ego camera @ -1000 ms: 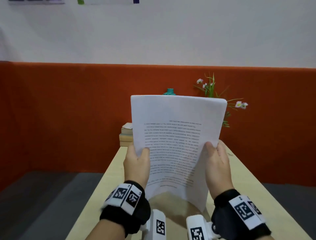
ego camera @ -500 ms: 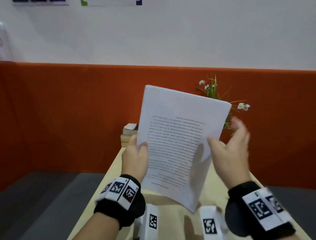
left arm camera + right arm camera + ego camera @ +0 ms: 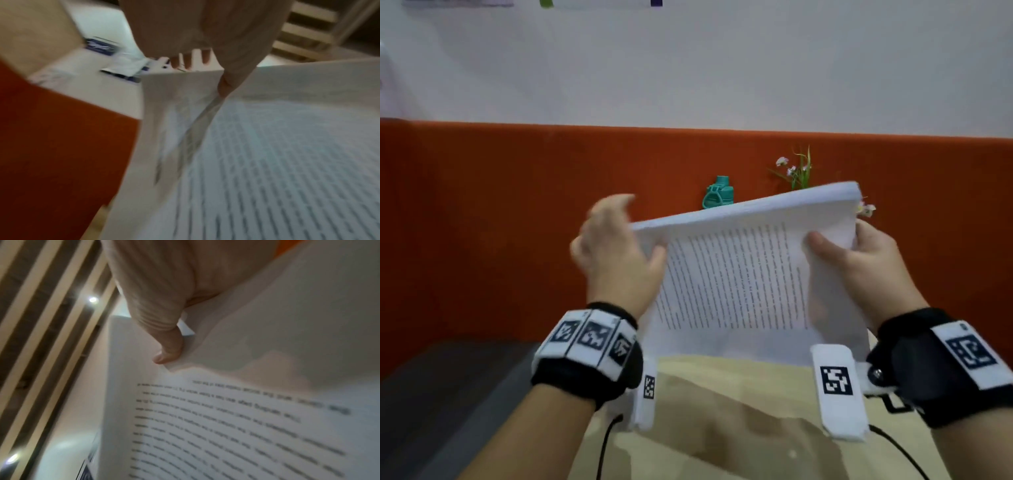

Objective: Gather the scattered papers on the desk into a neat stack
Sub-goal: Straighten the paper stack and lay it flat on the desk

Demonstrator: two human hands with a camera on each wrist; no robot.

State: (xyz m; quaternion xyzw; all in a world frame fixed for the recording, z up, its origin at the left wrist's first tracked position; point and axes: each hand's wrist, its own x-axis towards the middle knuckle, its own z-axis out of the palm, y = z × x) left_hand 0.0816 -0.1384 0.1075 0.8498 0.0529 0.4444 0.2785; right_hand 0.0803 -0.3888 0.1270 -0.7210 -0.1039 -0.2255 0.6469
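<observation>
A stack of printed papers is held up over the desk, turned so its long edge runs across and tilts up to the right. My right hand grips the right end, thumb pressed on the printed face and fingers hidden behind. My left hand is blurred at the left end with fingers spread and off the sheet. Only its thumb touches the papers near the edge. The right wrist view shows the text of the papers close up.
A teal bottle and a small flowering plant stand at the desk's far end against an orange partition. Grey floor lies left of the desk. Thin black cables hang from both wrists.
The stack has turned from upright to lying sideways. My right hand, which was open and off the papers, now grips their right end. My left hand has loosened its hold.
</observation>
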